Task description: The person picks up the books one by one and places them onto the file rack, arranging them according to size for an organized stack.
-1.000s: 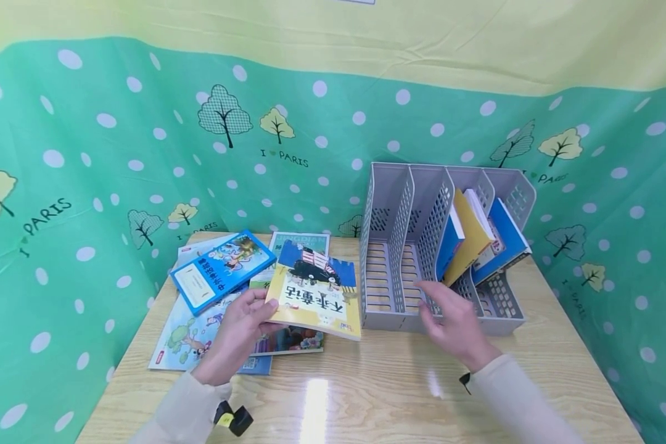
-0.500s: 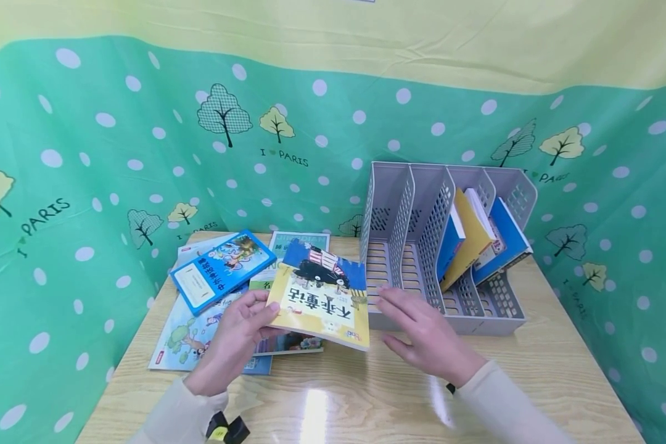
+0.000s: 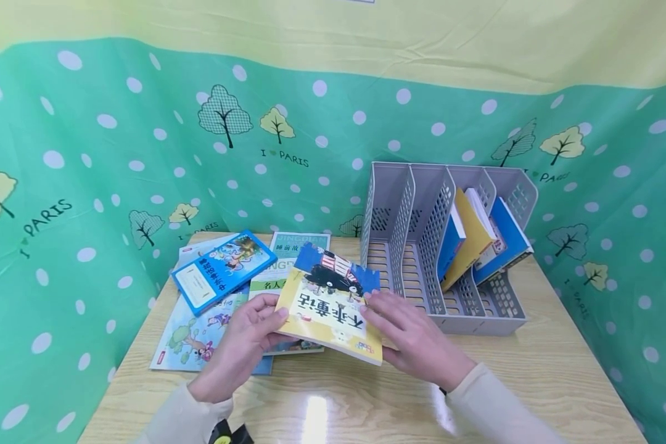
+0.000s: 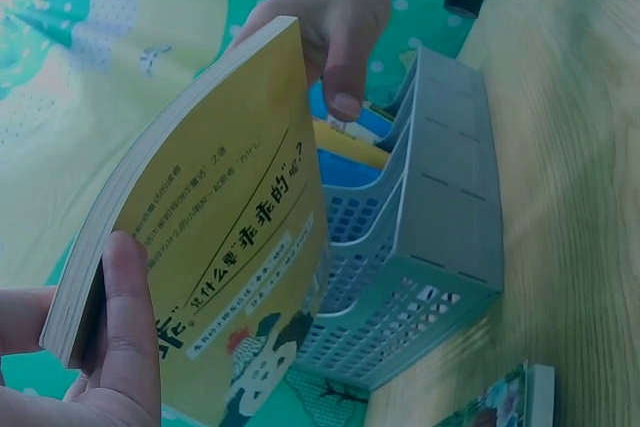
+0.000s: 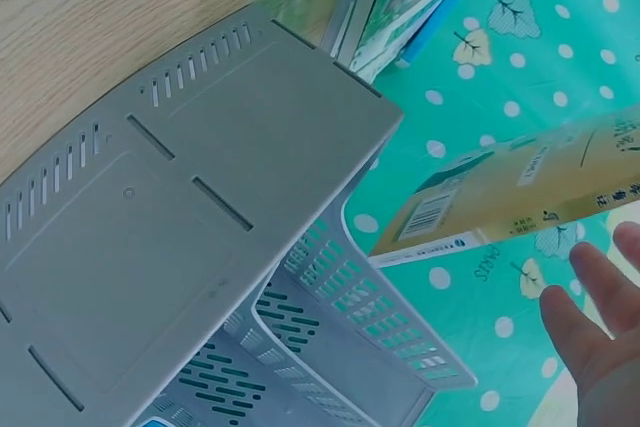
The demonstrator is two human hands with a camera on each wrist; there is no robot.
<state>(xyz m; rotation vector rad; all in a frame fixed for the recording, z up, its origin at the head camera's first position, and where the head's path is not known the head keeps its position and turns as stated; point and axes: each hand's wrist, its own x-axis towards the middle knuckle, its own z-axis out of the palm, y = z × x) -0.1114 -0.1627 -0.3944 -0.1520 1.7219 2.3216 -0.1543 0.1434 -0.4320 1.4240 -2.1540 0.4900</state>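
Note:
My left hand (image 3: 241,348) grips a thin yellow-and-blue picture book (image 3: 327,308) by its left edge, thumb on the cover and fingers underneath. The book is tilted above the table, its cover upside down in the head view. At the book's right edge, my right hand (image 3: 416,336) overlaps the cover with extended fingers. In the left wrist view the right thumb (image 4: 345,87) hangs apart from the yellow back cover (image 4: 235,237). Spread fingers (image 5: 575,332) of the right hand show beside the book in the right wrist view.
A grey perforated file rack (image 3: 494,325) stands at right; its two left slots hold nothing. A blue book (image 3: 449,246), a yellow book (image 3: 466,240) and another blue book (image 3: 505,240) lean in its right slots. At left, a blue book (image 3: 224,271) lies on several picture books (image 3: 189,339).
My right hand has moved left from in front of the rack to the book's right edge. The book has shifted slightly right and toward me in my left hand, turning a little.

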